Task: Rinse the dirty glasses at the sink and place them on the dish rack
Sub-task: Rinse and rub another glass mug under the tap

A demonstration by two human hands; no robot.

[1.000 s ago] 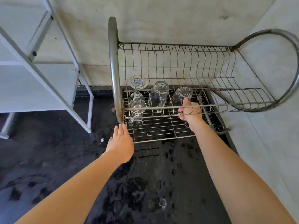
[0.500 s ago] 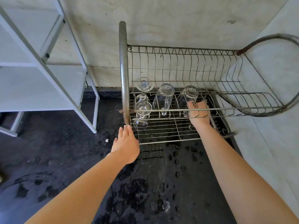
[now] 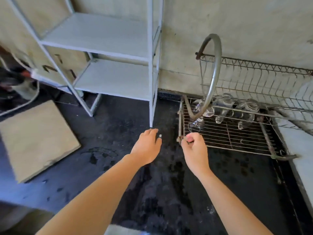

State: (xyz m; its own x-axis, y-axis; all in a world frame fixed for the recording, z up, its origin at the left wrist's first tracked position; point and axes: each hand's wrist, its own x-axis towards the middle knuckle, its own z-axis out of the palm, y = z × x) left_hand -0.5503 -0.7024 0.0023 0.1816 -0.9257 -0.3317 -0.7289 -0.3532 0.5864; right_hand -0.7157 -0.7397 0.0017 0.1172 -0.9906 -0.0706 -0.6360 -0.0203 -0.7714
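Note:
The wire dish rack (image 3: 237, 143) stands on the wet black counter (image 3: 160, 192) at the right, against the wall. Several clear glasses (image 3: 243, 110) sit upside down on its lower grid, blurred; one small glass (image 3: 196, 123) is near the front left, by the curved end hoop (image 3: 214, 72). My right hand (image 3: 194, 150) hovers at the rack's front left corner with its fingers curled and nothing in them. My left hand (image 3: 147, 146) hangs over the counter just left of it, fingers relaxed and empty.
A white metal shelf unit (image 3: 115, 78) stands left of the rack, one leg close to my left hand. A light wooden board (image 3: 33, 138) lies at the left. Cables and dark objects (image 3: 15, 78) sit at the far left. A white ledge (image 3: 301, 145) borders the right.
My right hand has let go of the glass in the rack and drawn back to the rack's front corner, fingers curling. My view has swung left; the rack now sits at the right.

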